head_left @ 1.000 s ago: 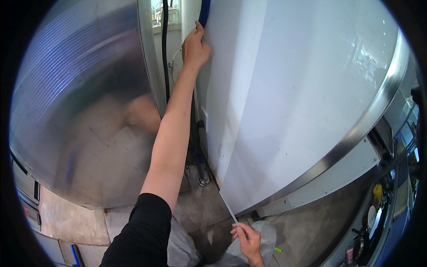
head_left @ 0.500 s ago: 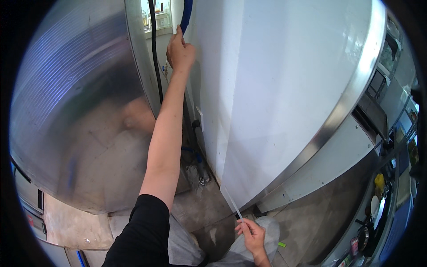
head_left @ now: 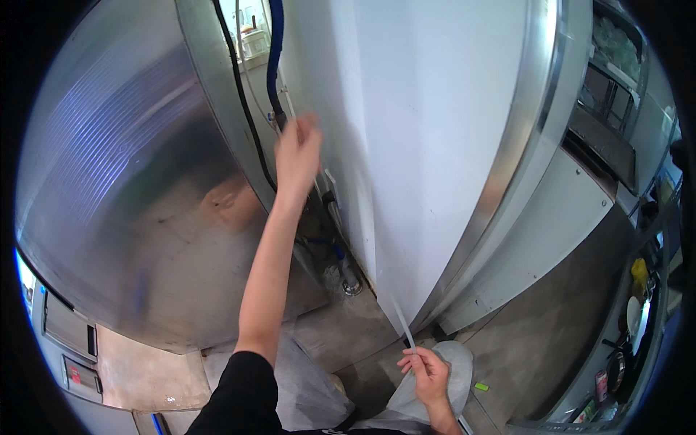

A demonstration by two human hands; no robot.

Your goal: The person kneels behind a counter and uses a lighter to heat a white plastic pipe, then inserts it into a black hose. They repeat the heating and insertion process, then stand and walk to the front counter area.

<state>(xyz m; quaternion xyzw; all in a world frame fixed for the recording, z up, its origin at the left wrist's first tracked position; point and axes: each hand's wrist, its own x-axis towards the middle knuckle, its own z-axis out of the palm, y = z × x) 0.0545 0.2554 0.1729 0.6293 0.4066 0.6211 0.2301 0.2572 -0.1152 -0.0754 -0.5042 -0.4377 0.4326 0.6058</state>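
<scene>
Nearest, a black sleeve [head_left: 243,391] of soft cloth covers the left upper arm, beside grey trousers [head_left: 312,384] with loose folds. The right hand [head_left: 429,373], low over a knee, pinches a slim white strip [head_left: 404,322] between thumb and fingertips; the strip slants up and slightly left, before the bottom corner of a tall white panel [head_left: 428,145].

Farther out, the bare left forearm reaches up to the left hand [head_left: 297,159], blurred, its fingers partly curled; whether it grips anything I cannot tell. It is in the narrow gap between the white panel and a stainless-steel cabinet [head_left: 145,217], with little room to either side. The gap tapers downward along the cabinet's upright edge and widens at the tiled floor [head_left: 348,326], where a round metal drain [head_left: 352,288] takes a pipe. More floor runs off to the right, with a small bright-green piece [head_left: 481,386] lying on it.

The cabinet is smooth, brushed and cloudy with reflections, ribbed bands of light among them. The panel is flat, glossy and lightly scuffed, its right side trimmed with a bright metal strip [head_left: 507,159]. Behind the left hand, a ridgeless blue hose [head_left: 275,58] and thin black cable [head_left: 246,101] hang before a bright opening [head_left: 251,32].
</scene>
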